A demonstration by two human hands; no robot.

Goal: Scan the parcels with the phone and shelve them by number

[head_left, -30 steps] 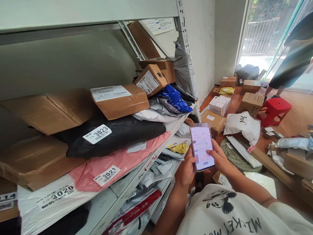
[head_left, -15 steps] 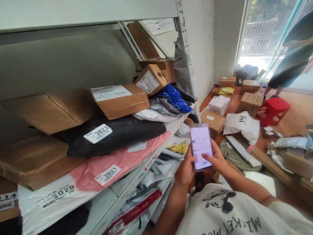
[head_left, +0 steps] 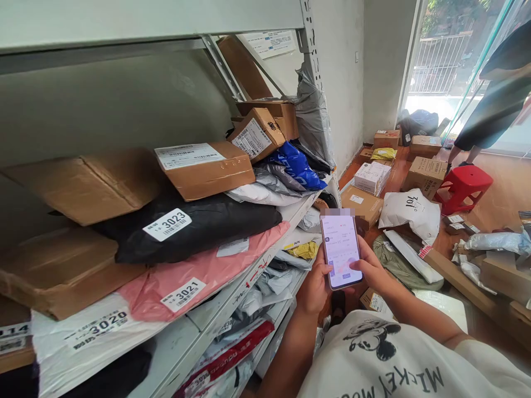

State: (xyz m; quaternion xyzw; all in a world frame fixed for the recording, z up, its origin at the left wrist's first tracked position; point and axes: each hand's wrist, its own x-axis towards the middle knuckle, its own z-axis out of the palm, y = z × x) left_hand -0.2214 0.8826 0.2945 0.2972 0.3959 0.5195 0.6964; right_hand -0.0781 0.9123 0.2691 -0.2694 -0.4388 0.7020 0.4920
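Note:
A smartphone (head_left: 341, 249) with a lit screen is held upright between my two hands, in front of my white shirt. My left hand (head_left: 315, 284) is closed round its left edge, the thumb at the lower left of the screen. On the other edge my right hand (head_left: 371, 271) grips it, with the thumb over the lower right of the screen. The fingers behind the phone are hidden. To the left, a metal shelf (head_left: 253, 276) carries a black parcel (head_left: 215, 229) labelled 3023, a pink parcel (head_left: 153, 284) labelled 3021 and a white parcel (head_left: 103, 342) labelled 3020.
Several cardboard boxes (head_left: 211, 171) sit on the shelf beside a blue bag (head_left: 296, 166). More parcels, including a white bag (head_left: 409, 215), cover the floor at right, near a red stool (head_left: 467, 188). Another person (head_left: 493, 110) stands by the glass door.
My right thumb has shifted from the middle of the phone's screen toward its right edge, and the lower part of the display looks different. Both hands still hold the phone.

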